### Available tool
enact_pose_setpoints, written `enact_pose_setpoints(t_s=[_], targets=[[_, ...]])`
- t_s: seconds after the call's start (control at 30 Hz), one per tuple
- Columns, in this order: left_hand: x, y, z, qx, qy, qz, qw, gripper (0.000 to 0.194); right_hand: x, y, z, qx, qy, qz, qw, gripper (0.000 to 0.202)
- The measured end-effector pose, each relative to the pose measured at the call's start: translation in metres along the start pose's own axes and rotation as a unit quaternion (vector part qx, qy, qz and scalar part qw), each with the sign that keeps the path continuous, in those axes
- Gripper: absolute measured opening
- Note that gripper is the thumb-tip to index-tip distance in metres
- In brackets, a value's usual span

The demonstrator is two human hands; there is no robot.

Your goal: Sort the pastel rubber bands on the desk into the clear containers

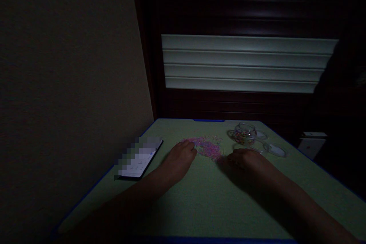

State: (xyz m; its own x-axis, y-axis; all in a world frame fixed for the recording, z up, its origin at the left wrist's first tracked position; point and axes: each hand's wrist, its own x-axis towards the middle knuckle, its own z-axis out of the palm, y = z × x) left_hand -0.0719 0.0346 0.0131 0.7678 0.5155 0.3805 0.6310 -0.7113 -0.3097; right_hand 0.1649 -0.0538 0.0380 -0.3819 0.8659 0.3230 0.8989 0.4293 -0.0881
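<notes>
A loose pile of thin pink and purple loops, apparently small rubber bands point(211, 149), lies spread on the green tabletop point(194, 206). My left hand point(181, 157) rests at the pile's left edge, palm down with its fingers curled together. Just right of the pile, my right hand point(246, 160) is low over the table with bent, closed fingers. Dim light and the hands themselves hide whatever either set of fingertips may hold. Behind my right hand stands an open clear jar point(245, 134) partly filled with multicoloured small pieces.
A second clear container point(257, 145) sits in front of the jar, beside a round clear lid point(277, 150). On the left lies a phone point(140, 162) with its screen lit. A wall point(85, 65) borders the table's left side; a white box point(311, 144) stands beyond its right edge.
</notes>
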Motion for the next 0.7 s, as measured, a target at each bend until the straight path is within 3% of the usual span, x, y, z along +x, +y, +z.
enact_pose_setpoints(t_s=[0.1, 0.37, 0.7], targets=[[0.0, 0.003, -0.002, -0.022, 0.01, -0.006, 1.0, 0.016, 0.001, 0.001, -0.001, 0.0, 0.007, 0.001, 1.0, 0.029], [-0.001, 0.03, 0.004, -0.195, 0.073, 0.002, 0.978, 0.011, 0.003, 0.0, -0.002, 0.008, 0.016, -0.012, 1.0, 0.023], [0.001, 0.036, 0.005, -0.146, 0.107, 0.061, 0.982, 0.016, 0.003, -0.004, 0.002, 0.032, 0.042, -0.059, 0.997, 0.021]])
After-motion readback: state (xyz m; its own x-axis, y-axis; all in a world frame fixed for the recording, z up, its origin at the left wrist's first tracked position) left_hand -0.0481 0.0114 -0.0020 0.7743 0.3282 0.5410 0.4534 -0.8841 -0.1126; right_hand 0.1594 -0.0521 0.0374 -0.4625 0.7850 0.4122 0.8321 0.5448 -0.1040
